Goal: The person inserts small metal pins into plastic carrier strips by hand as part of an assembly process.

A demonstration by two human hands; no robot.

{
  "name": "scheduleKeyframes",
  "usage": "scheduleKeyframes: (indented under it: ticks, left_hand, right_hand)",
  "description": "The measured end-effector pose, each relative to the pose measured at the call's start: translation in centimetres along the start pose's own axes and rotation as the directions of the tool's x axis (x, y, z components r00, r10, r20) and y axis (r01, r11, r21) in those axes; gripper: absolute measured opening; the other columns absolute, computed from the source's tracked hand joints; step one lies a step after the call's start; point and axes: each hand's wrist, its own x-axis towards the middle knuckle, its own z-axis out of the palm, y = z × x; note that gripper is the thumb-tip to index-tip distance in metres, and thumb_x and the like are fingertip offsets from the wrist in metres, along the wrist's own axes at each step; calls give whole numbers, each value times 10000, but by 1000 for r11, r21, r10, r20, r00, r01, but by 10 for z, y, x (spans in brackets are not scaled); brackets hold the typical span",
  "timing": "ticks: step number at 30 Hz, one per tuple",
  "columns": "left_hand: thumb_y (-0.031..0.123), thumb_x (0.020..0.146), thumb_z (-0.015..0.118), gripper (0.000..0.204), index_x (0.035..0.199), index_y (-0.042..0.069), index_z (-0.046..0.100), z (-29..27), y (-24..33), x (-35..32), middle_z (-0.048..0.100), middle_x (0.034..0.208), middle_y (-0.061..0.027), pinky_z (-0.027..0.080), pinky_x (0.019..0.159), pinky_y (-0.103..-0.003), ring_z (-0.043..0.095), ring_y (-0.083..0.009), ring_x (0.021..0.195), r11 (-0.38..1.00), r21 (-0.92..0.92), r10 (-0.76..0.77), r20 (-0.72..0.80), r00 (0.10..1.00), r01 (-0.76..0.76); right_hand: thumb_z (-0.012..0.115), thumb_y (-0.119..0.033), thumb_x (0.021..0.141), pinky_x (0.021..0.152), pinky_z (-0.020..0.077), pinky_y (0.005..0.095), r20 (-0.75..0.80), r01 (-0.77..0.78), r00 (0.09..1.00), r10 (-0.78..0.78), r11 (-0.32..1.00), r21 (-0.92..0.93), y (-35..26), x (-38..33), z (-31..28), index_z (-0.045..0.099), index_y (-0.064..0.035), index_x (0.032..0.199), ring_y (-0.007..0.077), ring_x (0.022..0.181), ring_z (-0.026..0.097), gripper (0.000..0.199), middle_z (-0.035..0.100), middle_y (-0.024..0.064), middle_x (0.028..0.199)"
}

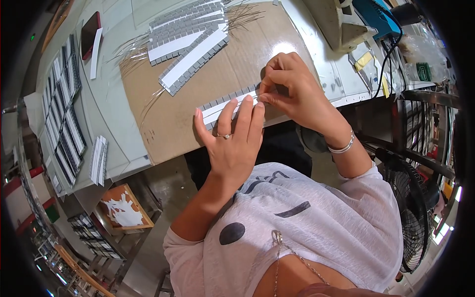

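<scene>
A white strip with grey toothed edges [212, 115] lies at a slant near the front edge of a brown cardboard sheet [170, 126]. My left hand [232, 141] rests on it with fingers stretched out and spread, pressing it flat. At the strip's right end, my right hand [292, 86] has thumb and fingertips pinched together. What they pinch is too small to make out. Farther back, a similar white and grey strip [193, 62] leans against a pile of such strips [185, 29]. Thin dark wires [245, 15] stick out from the pile's ends.
On the left of the table lie bundled dark and white strips [62, 109], a small strip bundle [99, 161] and a red-edged phone [90, 34]. A beige machine [341, 24] stands at the back right, beside a black cable [391, 54]. A black fan [408, 208] is at my right.
</scene>
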Motion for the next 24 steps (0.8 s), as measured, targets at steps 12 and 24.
scheduleKeyframes:
  ticks: [12, 24]
  left_hand:
    - [158, 872, 673, 191, 1059, 152, 712, 5, -17, -6, 639, 1185, -10, 313, 1024, -718, 556, -219, 1212, 988, -25, 143, -233, 962, -153]
    - [163, 841, 715, 88, 923, 176, 744, -60, -56, -44, 715, 978, 37, 222, 1096, -730, 696, -170, 1064, 978, -9, 193, -352, 916, -209]
  right_hand:
    - [777, -5, 769, 690, 511, 370, -79, 119, 987, -140, 966, -229, -9, 35, 5, 631, -36, 903, 284, 815, 604, 200, 589, 87, 837]
    - [709, -1, 736, 1023, 423, 413, 248, 483, 871, -423, 827, -287, -21, 120, 27, 667, -71, 1120, 303, 1138, 583, 393, 676, 83, 1117]
